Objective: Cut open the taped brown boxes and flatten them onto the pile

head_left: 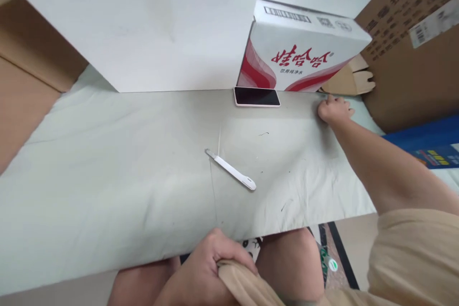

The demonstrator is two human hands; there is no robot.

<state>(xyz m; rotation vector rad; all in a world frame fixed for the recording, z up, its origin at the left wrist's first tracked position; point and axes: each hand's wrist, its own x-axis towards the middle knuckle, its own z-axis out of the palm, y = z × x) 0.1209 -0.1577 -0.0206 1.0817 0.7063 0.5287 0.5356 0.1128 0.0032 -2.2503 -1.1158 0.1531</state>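
At the bottom middle, my left hand (210,265) is closed round a fold of beige cloth (247,282), which looks like part of my clothing. Far to the right, my right hand (336,108) hovers low over the table cover beside a light brown cardboard piece (349,79). Its fingers are loosely bent and apart, with nothing visible in them; the palm is hidden. A white utility knife (234,172) lies between my hands, its blade end pointing to the upper left. A phone (257,97) with a dark screen and pale edge rests against the boxes.
A pale green cloth (107,167) covers the table. Along the back stand a large white box (161,38) and a red-and-white carton (297,57). Brown cardboard (412,71) rises at the right, above a blue package (430,138). More cardboard (28,67) stands at the left.
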